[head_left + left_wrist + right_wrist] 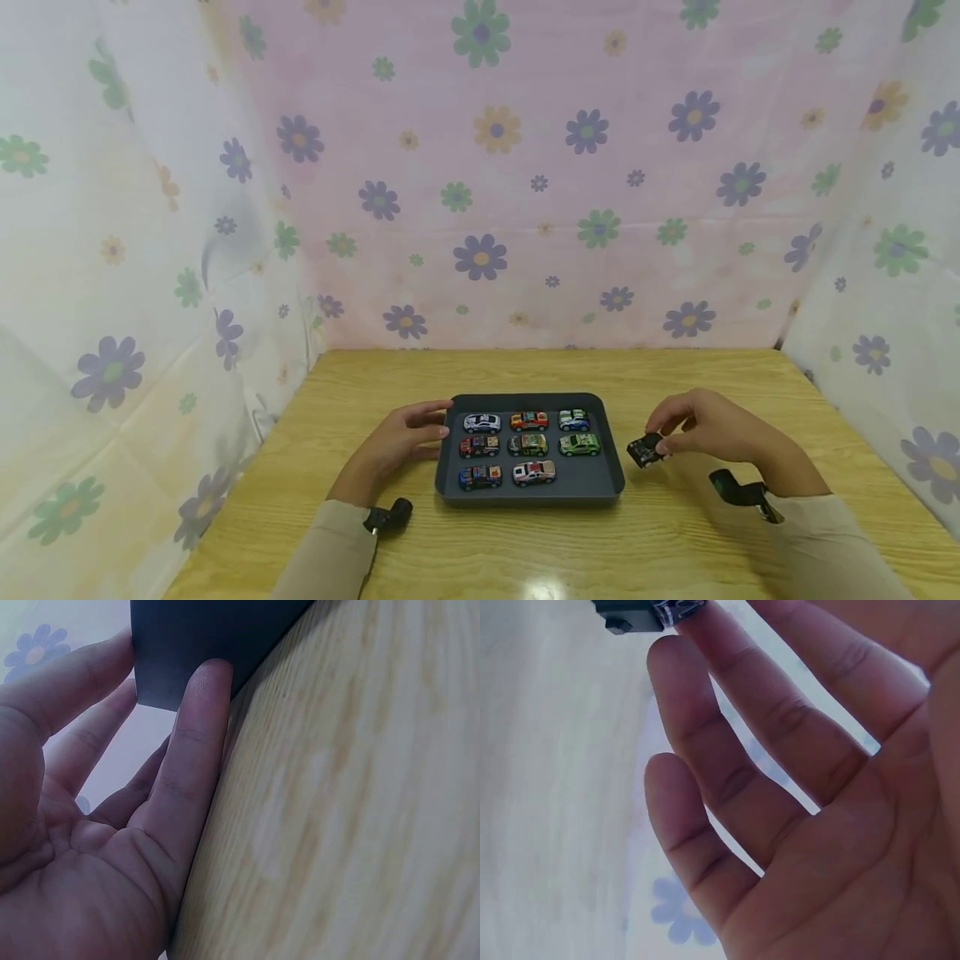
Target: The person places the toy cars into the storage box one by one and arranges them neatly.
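Note:
My right hand (708, 429) pinches a small black toy car (645, 450) between thumb and fingers, just off the right side of a dark grey tray (525, 502). In the right wrist view only part of the toy car (634, 613) shows, at the top edge by the fingertips. My left hand (401, 442) has its fingers extended against the tray's left side. The left wrist view has those fingertips (206, 682) on the outer wall of the tray (180, 652). Inside the tray, several toy cars stand in rows, among them a white one (482, 423) and a green one (580, 445).
The tray sits on a light wooden table (360, 375). A flower-patterned cloth (480, 192) hangs behind the table, and similar cloth covers both sides. Black wrist devices (390, 517) are worn at both sleeves.

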A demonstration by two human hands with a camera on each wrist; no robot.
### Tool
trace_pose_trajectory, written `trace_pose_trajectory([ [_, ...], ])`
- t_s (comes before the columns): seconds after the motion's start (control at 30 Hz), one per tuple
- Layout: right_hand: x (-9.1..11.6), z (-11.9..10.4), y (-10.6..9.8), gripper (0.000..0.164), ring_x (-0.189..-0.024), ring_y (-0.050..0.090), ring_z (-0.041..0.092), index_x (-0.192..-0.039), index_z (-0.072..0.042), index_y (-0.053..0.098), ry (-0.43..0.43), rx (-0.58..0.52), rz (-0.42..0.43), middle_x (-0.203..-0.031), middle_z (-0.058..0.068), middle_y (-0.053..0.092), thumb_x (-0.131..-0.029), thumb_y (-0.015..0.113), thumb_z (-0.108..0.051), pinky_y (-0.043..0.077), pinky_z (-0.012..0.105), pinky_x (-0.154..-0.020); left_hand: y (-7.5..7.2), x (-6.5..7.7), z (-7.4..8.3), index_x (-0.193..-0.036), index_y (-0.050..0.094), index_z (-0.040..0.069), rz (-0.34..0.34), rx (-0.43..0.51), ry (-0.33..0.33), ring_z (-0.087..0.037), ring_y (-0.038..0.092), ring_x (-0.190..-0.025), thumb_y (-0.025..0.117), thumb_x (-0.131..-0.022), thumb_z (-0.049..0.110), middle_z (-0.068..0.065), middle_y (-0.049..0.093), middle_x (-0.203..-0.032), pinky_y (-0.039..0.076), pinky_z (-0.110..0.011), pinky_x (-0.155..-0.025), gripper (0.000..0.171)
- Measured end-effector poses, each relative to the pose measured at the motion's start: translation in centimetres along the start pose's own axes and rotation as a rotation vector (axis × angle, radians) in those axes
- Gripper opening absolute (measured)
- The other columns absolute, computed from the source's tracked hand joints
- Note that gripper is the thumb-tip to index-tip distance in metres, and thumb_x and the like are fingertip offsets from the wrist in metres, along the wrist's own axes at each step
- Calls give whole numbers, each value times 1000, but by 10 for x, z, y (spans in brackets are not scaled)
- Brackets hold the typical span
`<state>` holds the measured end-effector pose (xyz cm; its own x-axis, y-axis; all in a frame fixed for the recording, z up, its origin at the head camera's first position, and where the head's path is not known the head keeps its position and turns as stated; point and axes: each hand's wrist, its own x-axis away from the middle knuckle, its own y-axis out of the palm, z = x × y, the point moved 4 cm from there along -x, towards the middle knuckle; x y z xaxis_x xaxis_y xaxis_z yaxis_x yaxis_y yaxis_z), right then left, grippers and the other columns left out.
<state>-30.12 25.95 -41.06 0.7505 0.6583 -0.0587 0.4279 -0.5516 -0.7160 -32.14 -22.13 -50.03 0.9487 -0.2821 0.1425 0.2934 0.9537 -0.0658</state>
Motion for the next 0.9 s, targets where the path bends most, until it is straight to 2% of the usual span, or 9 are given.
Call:
trace_pose_trajectory([
  [0.4,-24,-22,10,15,-90,69,10,-106,-23,77,-40,52,47,-104,-5,74,-93,79,-30,61,30,-75,1,-1,-1,-150,55,16,-5,29,-9,-30,67,-121,77,-94,13,-22,49,-155,62,-45,-94,61],
  [0.9,-44,-34,38,13,-92,65,10,-103,-27,79,-24,44,54,-104,-8,73,-91,81,-30,57,29,-67,1,1,1,-150,56,18,9,17,-21,-29,66,-121,77,-95,13,-20,48,-155,62,-44,-93,59],
])
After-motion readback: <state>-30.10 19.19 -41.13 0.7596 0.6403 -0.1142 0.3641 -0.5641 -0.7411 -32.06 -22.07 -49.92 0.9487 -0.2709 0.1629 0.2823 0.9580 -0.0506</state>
